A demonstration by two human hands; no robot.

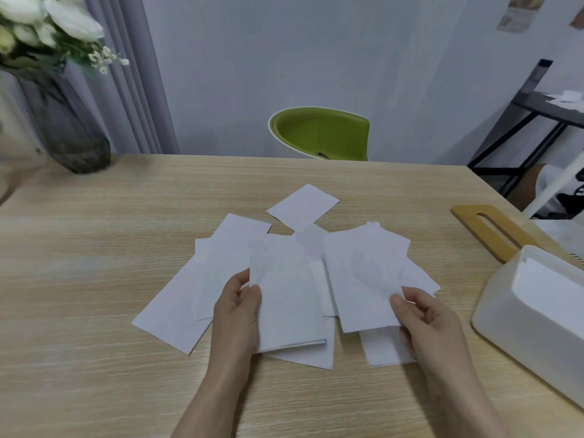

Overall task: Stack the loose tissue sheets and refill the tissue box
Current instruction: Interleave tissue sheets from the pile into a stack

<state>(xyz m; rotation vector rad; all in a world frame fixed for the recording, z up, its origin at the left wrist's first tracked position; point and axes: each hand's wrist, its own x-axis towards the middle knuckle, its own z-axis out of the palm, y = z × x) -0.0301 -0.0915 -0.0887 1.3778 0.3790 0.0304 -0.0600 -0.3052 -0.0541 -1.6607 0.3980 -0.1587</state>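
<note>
- My left hand pinched a folded tissue by its left edge; my right hand pinched another tissue at its lower right corner.
- More loose sheets lay fanned on the table under both.
- The open tissue box stood at the right, its wooden lid behind it.
- I judged it best to lay one sheet over the other, edges matched, with a light grip, because tissue creases easily.

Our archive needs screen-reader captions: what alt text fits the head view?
Over a wooden table, a person's left hand and right hand each pinch a white tissue sheet above scattered loose sheets. An open white tissue box and its wooden lid sit right.
</note>
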